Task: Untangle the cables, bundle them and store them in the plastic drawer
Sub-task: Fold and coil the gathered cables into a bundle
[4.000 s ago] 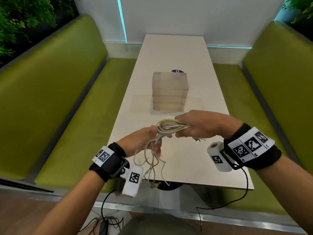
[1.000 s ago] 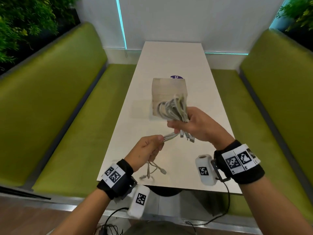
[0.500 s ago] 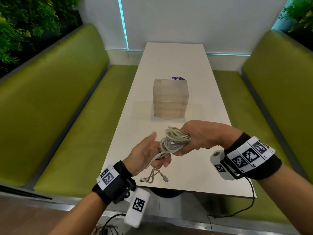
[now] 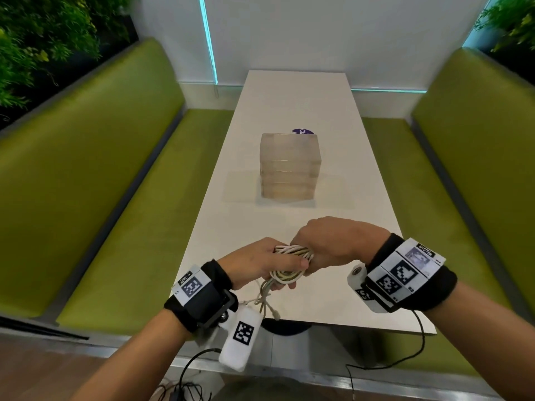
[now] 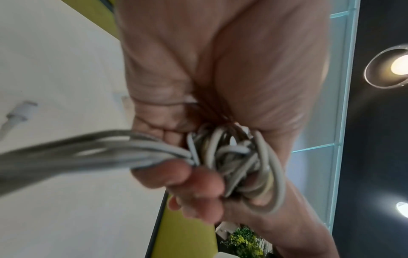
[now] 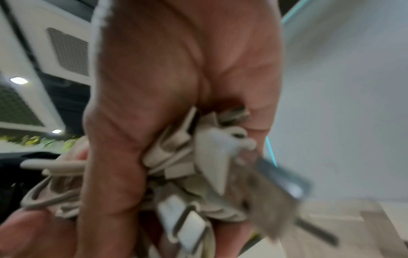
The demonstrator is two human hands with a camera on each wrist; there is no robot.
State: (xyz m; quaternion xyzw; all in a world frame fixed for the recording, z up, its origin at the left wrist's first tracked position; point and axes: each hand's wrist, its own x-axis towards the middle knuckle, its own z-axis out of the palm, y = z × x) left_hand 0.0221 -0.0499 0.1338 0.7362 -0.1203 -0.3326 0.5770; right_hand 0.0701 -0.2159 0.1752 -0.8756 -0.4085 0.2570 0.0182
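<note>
Nearest, at about 7 o'clock in the head view, the left hand (image 4: 257, 264) curls its fingers around the cables (image 4: 291, 264), thumb laid across the top of the coil. The left wrist view shows those fingers (image 5: 176, 174) wrapped round a knot of grey-white loops, with several strands running off to 9 o'clock and a loose plug (image 5: 21, 111) hanging over the table. Loose cable ends (image 4: 267, 302) dangle below the hands, toward 6 o'clock, at the near table edge.

Just beside it, at 5 o'clock, the right hand (image 4: 333, 244) is closed tight on the same bundle, knuckles up; the right wrist view shows its fingers (image 6: 114, 157) clamped over cords and white connectors (image 6: 216, 148), blurred.

Both hands hover above the near end of the white table (image 4: 362, 198). Farther out, at 12 o'clock, the translucent plastic drawer (image 4: 291, 166) stands mid-table, well apart from the cables, its drawers pushed in. Just behind it lies a purple sticker (image 4: 302, 131). Green benches (image 4: 101, 169) flank the table.
</note>
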